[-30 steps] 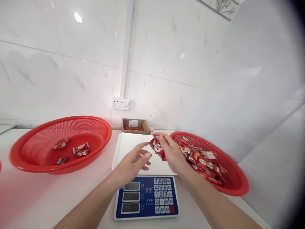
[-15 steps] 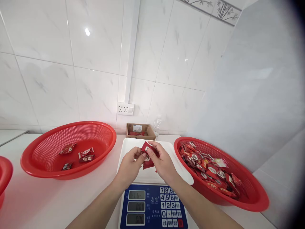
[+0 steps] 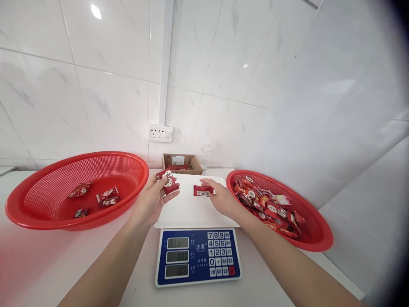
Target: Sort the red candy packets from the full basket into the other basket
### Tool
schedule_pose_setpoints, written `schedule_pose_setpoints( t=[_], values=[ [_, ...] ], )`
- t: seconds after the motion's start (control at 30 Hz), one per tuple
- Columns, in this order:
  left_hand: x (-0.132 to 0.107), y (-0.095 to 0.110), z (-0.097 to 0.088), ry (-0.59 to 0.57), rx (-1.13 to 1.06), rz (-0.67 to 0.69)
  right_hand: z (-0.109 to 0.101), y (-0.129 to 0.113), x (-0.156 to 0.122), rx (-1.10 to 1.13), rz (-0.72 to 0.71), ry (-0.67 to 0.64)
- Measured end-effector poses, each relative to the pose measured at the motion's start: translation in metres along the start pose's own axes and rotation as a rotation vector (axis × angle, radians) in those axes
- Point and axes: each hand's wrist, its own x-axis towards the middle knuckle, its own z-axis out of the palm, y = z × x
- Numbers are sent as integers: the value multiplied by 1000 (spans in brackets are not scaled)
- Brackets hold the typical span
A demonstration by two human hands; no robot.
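Pinched in my left hand (image 3: pixel 152 197) is a dark red candy packet (image 3: pixel 168 181) with a pale printed label, held above the left edge of the scale's white pan (image 3: pixel 183 213). My right hand (image 3: pixel 222 197) grips the end of a smaller, narrow red candy packet (image 3: pixel 203 191) over the right half of the pan. The two packets are apart. Below the pan, the blue panel (image 3: pixel 200 256) of the weighing scale shows its keypad and three small displays.
A red basket (image 3: pixel 76 160) with several wrapped packets stands at the left. Another red basket (image 3: pixel 322 230) at the right holds many packets. Behind the scale are a cardboard box (image 3: pixel 191 164) and a clear plastic bottle (image 3: pixel 205 154), with a wall socket (image 3: pixel 160 133) above.
My hands were together over the pan around the red packets; now they are apart, the left holding the larger packet and the right the narrow one. The camera view has shifted.
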Motion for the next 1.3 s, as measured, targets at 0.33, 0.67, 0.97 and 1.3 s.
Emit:
schedule_pose_setpoints(
  t=[0.33, 0.67, 0.97, 1.3],
  values=[
    [-8, 3, 6, -110, -16, 11, -14, -8, 3, -77, 147, 55],
    [-9, -3, 4, -200, 164, 121, -11, -19, 1, 301, 229, -66],
    [-8, 0, 3, -177, 206, 144, -15, -20, -9, -146, 48, -113],
    [-10, -1, 6, -193, 262, 132, 4, 7, -7, -339, 66, -218]
  ],
)
